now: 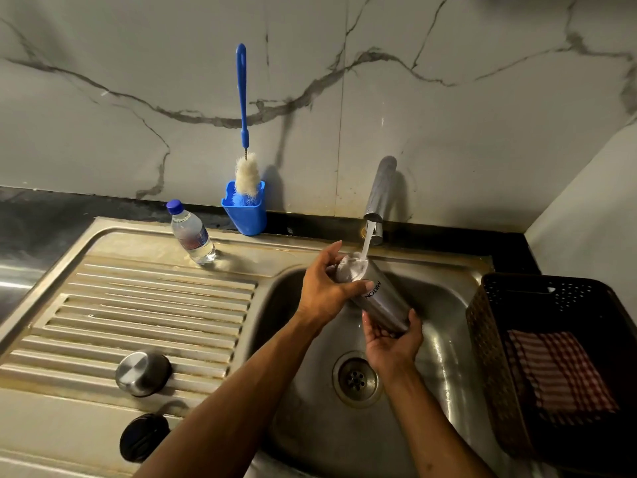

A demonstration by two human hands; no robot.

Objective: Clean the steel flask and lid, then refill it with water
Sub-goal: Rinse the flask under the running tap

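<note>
The steel flask (pixel 379 298) hangs tilted over the sink basin (pixel 444 343), its open mouth up under the running tap (pixel 379 198). Water streams onto its mouth. My left hand (pixel 325 288) grips the flask near the top, thumb across the lettered side. My right hand (pixel 393 343) cups its base from below, fingers curled round it. The steel lid (pixel 141 372) lies on the ribbed drainboard (pixel 138 305) at the front left. A smaller black cap (pixel 144 436) lies just in front of it.
A blue bottle brush (pixel 243 132) stands in a blue holder (pixel 246 212) against the marble wall. A small plastic water bottle (pixel 191 232) stands beside it. A dark perforated basket (pixel 551 357) with a red checked cloth (pixel 558 370) sits right of the sink.
</note>
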